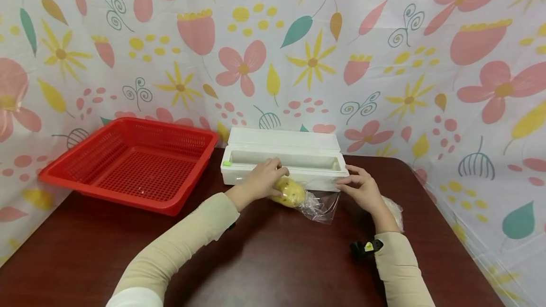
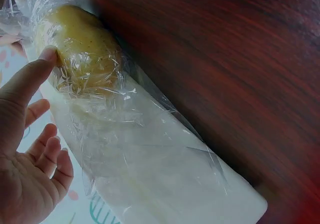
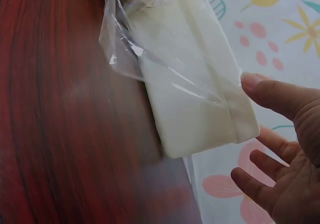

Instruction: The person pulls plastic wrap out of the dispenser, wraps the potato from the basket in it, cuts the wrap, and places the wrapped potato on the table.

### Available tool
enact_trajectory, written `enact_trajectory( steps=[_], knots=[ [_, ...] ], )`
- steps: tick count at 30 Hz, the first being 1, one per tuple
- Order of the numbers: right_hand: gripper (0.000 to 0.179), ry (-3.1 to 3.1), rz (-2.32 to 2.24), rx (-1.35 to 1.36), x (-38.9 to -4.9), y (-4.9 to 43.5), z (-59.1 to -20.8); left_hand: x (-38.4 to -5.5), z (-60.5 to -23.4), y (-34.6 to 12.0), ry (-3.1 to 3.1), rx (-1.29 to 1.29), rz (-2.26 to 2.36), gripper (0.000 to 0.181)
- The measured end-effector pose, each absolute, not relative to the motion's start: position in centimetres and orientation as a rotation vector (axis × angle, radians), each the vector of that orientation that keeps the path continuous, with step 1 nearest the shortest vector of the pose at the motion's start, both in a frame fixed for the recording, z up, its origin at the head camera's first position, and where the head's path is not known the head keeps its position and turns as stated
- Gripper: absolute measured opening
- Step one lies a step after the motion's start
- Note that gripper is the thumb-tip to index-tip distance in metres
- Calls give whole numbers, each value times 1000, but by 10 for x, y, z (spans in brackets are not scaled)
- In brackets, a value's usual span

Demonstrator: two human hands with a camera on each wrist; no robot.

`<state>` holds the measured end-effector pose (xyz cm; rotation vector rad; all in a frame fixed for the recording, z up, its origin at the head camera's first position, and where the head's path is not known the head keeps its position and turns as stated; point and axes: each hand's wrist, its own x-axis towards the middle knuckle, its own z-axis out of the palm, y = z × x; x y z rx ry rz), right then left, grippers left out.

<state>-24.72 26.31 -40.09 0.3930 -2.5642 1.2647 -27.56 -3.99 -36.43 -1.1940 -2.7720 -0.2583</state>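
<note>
A yellow potato wrapped in clear cling film lies against the front of a long white cling film box. My left hand holds the wrapped potato from its left side. The left wrist view has the thumb pressed on the potato's skin through the film, the other fingers loosely bent behind. Crumpled film trails right from the potato along the box. At the box's right end, my right hand holds the corner between thumb and forefinger; the forefinger's tip is hidden behind the box in the right wrist view.
The box's lid stands raised at the back, and a green tab sits at its left end. A red plastic basket is at the back left of the dark wooden table. Something pale lies partly behind my right wrist.
</note>
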Motion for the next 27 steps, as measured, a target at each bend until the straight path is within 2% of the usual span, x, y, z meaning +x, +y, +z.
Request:
enact_trajectory(
  steps=[18,27],
  knots=[
    [14,-2622,1541,578,-240,275,-389,-276,-359,-35,-2894,-1146,-323,57],
    [16,-2502,1306,356,-239,262,-386,-273,-362,-37,-2896,-1151,-338,44]
  ],
)
